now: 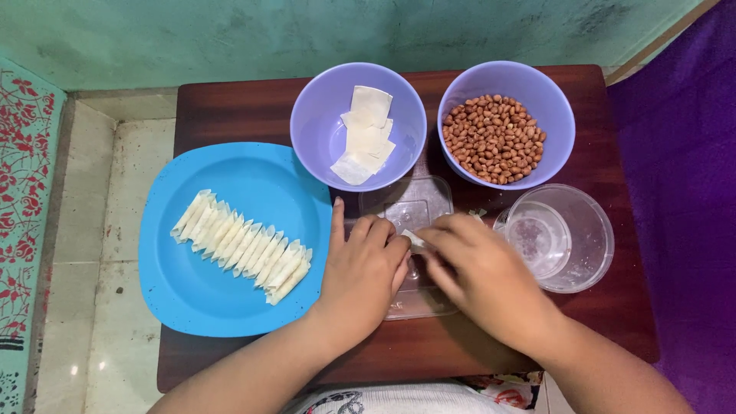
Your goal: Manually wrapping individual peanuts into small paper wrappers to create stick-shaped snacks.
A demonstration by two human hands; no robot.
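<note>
The left hand [362,272] and right hand [479,272] met near the front edge of the dark wooden table [230,107], fingers curled together around a small pale wrapper [415,240] pinched between their fingertips. It lay over a clear flat lid [406,201] at the table's middle; how tightly each hand pinched it could not be told. At the left edge sat a smooth blue plate [192,295] carrying a slanted row of thin rolled pieces [241,245]. Along the back edge stood a purple bowl [314,115] of square wrapper sheets [364,138] and a second purple bowl [556,107] of brown peanuts [493,138]. A clear round container [594,230] stood just beside the right hand.
</note>
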